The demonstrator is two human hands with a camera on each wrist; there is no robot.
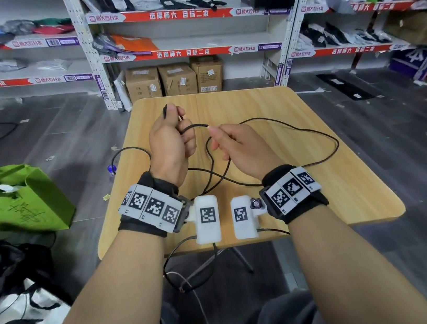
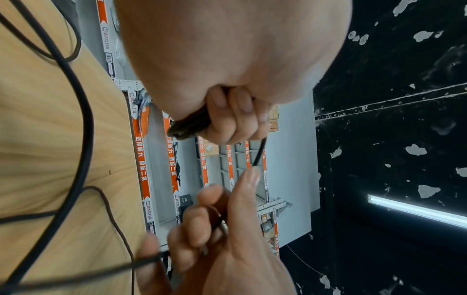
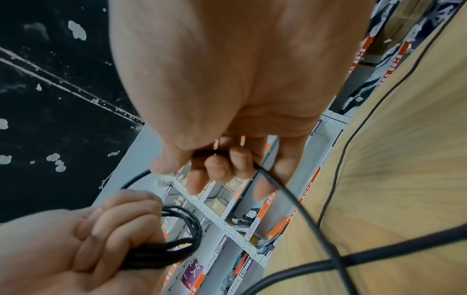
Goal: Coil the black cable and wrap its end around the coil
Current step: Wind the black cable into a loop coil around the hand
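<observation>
The black cable (image 1: 320, 130) lies in loose loops on the wooden table (image 1: 322, 201) and runs up to both hands. My left hand (image 1: 176, 139) is raised over the table's far left and grips a small coil (image 3: 182, 239) of several turns in its fist; the coil's end (image 2: 187, 125) sticks out past the thumb. Just to its right, my right hand (image 1: 220, 141) pinches the cable between thumb and fingers (image 3: 222, 165). A short stretch of cable (image 1: 196, 126) spans the gap between the hands. One loop hangs off the table's left edge.
A green bag (image 1: 20, 200) and dark bags lie on the floor to the left. A bottle (image 1: 112, 169) stands by the table's left edge. Cardboard boxes (image 1: 176, 79) and stocked shelves (image 1: 186, 14) are behind the table. Thin wires hang below the front edge.
</observation>
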